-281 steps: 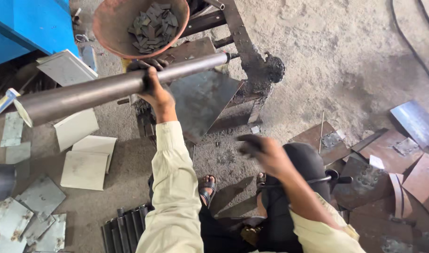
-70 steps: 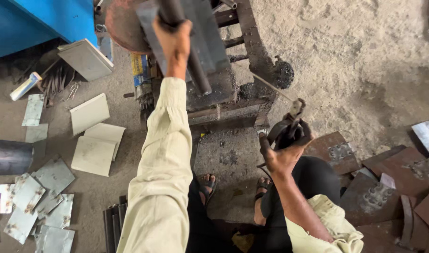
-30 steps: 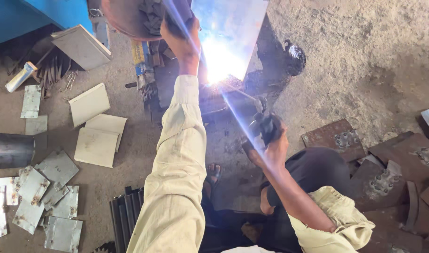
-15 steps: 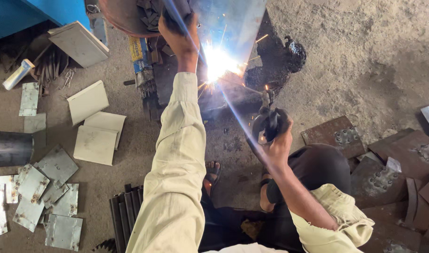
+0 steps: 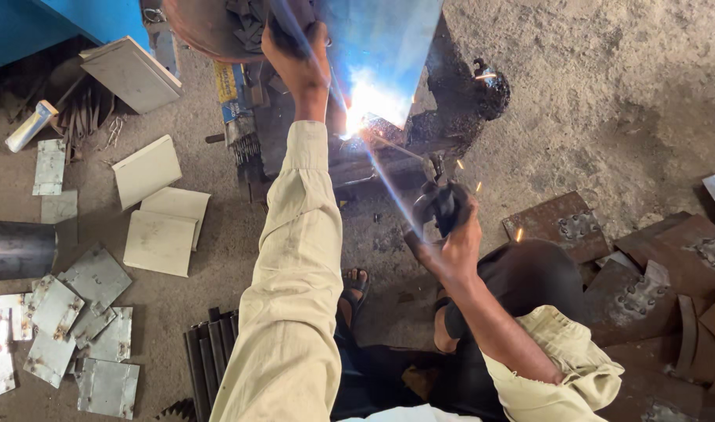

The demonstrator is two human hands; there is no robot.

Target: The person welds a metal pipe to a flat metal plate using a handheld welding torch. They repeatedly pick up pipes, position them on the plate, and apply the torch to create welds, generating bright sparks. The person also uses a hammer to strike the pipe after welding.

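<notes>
The left hand (image 5: 299,66) is closed around a dark metal pipe (image 5: 283,23), held up beside a shiny steel sheet (image 5: 381,47). The right hand (image 5: 451,246) grips a black welding electrode holder (image 5: 439,205), its thin rod (image 5: 393,148) reaching forward to a bright white arc (image 5: 365,105) just right of the left wrist. Pale square tiles (image 5: 158,227) lie on the floor, left of the left arm.

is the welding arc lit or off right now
Lit: a white-blue glare burns at the electrode tip below the held metal sheet, with sparks flying.
</notes>
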